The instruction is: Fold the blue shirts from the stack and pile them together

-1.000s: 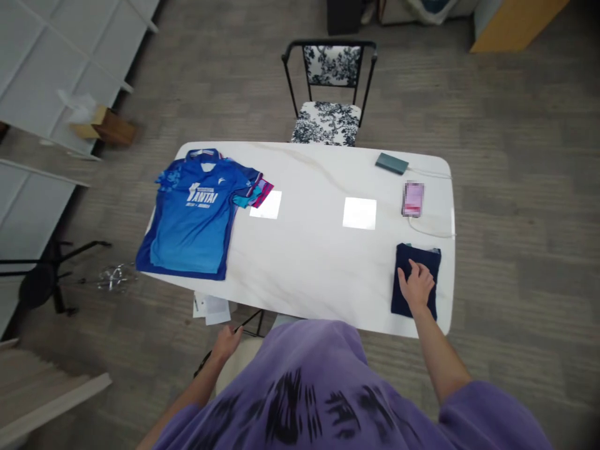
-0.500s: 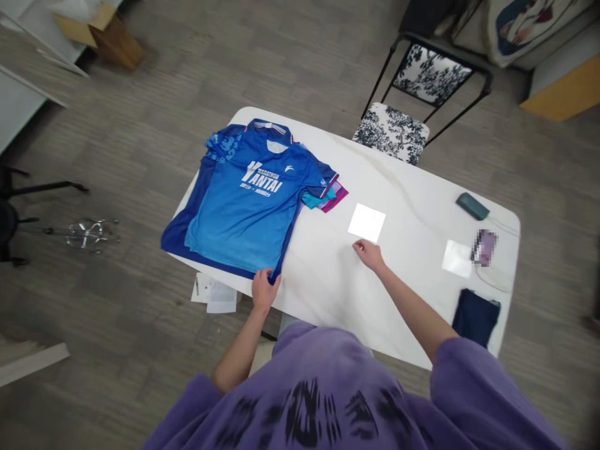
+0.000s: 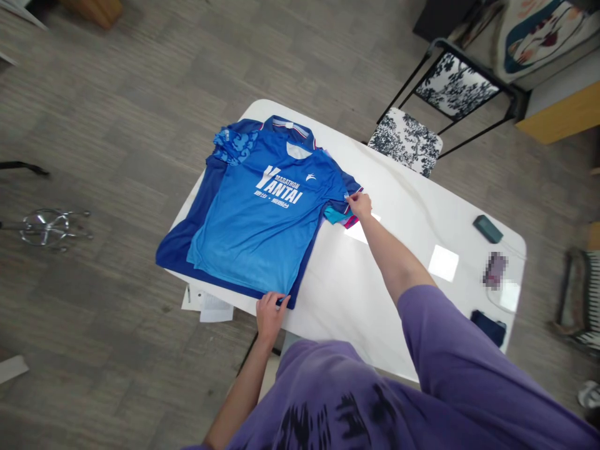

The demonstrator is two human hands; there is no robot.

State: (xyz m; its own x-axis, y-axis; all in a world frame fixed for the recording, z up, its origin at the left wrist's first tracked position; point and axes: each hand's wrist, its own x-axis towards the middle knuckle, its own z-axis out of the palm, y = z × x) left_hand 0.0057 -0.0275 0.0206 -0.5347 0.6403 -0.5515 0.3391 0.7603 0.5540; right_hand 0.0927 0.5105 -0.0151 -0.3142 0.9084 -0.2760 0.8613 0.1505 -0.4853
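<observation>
A blue T-shirt (image 3: 253, 237) with white "Marathon Yantai" lettering lies spread face up, over a darker blue collared shirt (image 3: 180, 244) and other folded garments. My right hand (image 3: 360, 205) is closed in a pinch on the edge of the T-shirt's sleeve at the right. At the near hem, my left hand (image 3: 270, 315) has its fingers and thumb closed on the T-shirt's lower right corner; the fingertips are partly hidden. Teal and pink cloth (image 3: 336, 215) peeks out under the right sleeve.
The white table (image 3: 365, 300) carries a dark green case (image 3: 487, 229), a blurred phone (image 3: 495, 270) and a folded navy cloth (image 3: 489, 327) at its right end. A patterned chair (image 3: 405, 140) stands at the far side. Papers (image 3: 215, 308) show below the near edge.
My right hand has moved left and up from the bare tabletop to the T-shirt's sleeve and taken hold of it. The left hand stays at the hem. The view has shifted.
</observation>
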